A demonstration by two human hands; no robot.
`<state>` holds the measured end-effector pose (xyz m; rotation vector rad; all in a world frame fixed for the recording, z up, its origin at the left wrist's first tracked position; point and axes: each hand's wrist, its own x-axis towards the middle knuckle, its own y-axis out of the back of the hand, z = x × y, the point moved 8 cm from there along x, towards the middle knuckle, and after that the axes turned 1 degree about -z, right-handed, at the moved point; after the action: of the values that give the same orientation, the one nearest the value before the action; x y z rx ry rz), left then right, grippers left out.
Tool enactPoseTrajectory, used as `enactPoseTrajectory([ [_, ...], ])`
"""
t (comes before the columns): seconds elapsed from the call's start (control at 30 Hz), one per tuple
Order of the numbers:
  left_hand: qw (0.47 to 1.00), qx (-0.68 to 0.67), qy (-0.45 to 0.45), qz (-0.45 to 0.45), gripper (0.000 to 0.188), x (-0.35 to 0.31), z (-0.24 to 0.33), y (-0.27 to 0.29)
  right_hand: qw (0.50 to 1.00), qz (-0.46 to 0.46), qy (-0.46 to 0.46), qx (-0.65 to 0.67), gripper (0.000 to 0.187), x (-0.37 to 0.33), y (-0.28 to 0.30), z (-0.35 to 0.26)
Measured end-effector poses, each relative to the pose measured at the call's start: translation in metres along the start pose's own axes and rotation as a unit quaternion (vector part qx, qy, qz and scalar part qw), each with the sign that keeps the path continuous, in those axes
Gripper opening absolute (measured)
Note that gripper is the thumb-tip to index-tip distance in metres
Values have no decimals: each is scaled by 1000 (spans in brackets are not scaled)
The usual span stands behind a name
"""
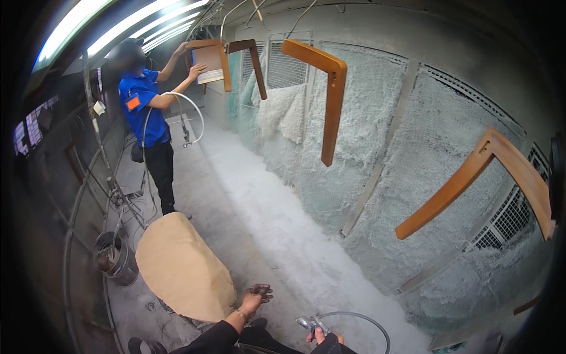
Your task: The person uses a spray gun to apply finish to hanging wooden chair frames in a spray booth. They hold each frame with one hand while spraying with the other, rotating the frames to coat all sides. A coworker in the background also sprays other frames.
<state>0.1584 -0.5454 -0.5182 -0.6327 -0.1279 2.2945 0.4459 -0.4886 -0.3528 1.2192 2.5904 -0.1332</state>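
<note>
Down at the bottom edge of the frame, the right hand (323, 337) is wrapped around a metal spray gun (311, 324), fingers closed on the handle, nozzle aimed up and left. A grey hose (367, 321) loops off the gun in an arc toward the lower right. Just left of it, the left hand (257, 297) hangs free with its stained fingers spread, gripping nothing, right beside the lower edge of a rounded shape under a tan cover (184, 266) in the lower left of the frame.

Up the right side, 2 orange-brown bent wooden chair parts hang in front of the overspray-crusted booth wall (413, 141): 1 at top centre (329, 88), 1 larger at the right (483, 177). A darker one (250, 59) hangs further back, top centre.

In the upper left, another person in a blue shirt (141, 106) has both hands up on a framed wooden panel (210, 64), with a hose (188, 118) curling beside them. A crusted metal bucket (113, 256) sits on the floor at the left, near the tan cover. White powdery residue blankets the floor (277, 236) along the wall.
</note>
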Motion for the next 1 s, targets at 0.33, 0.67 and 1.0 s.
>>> enactPoseTrajectory([
  [0.33, 1000, 2, -26, 7, 28, 62, 64, 47, 997, 17, 74, -16, 40, 81, -57, -36],
  [0.67, 986, 62, -110, 111, 18, 120, 104, 160, 992, -36, -20, -119, 45, 131, -151, -100],
  [1.0, 860, 435, -112, 242, 43, 114, 132, 220, 989, 96, -104, -30, 48, 161, -144, -75],
])
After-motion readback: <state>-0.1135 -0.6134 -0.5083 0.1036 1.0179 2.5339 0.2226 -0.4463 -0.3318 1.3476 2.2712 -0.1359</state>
